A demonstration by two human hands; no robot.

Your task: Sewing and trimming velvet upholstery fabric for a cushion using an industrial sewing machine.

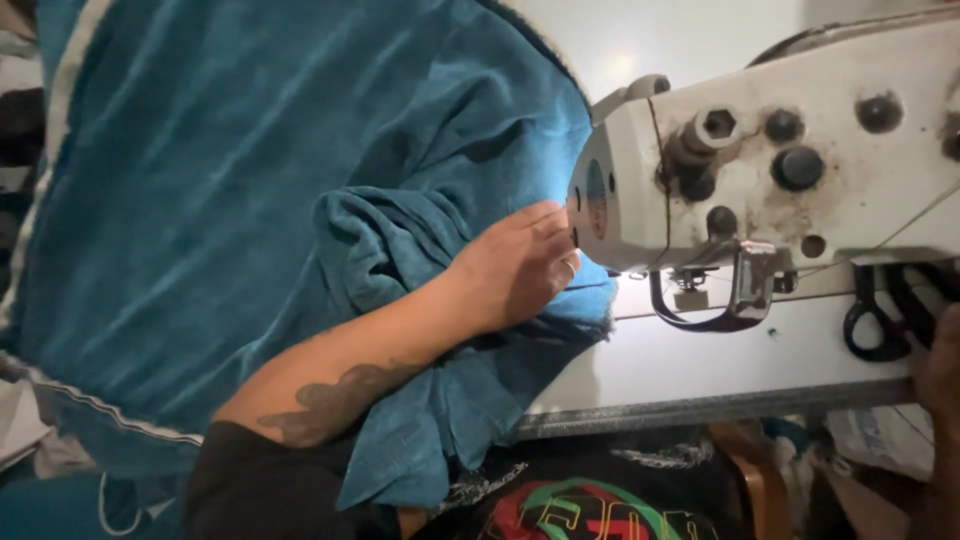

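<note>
Left hand (515, 265): laid flat, palm down, on the teal-blue plush fabric (250, 180), fingers extended and close together, pressing the cloth rather than pinching it; fingertips just beside the end face of the sewing machine head; ring on one finger; tattooed forearm crossing the bunched cloth from the lower left

Teal-blue plush fabric: large piece spread over the left and centre of the view, one fold gathered up under and around the left wrist, a lower edge hanging off the front of the table; pale woven selvedge strip (110, 410) running along the left and lower-left border; end of the cloth reaching under the machine head, needle area hidden

Off-white, grimy industrial sewing machine head (780, 170): upper right, dark knobs and a hexagonal bolt on its face, stained with oil marks; grey metal lever loop (735, 300) hanging below it

White sewing table top (700, 360): brightly lit beneath the machine, ribbed metal front edge

Black-handled scissors (880, 315): lying on the table at the right, beneath the machine arm

Right hand (938, 370): only a dark sliver at the right edge, near the scissors; finger posture impossible to tell, possibly resting by the table edge

Black garment with red and green print (570, 505): bottom centre, at the table's front
</note>
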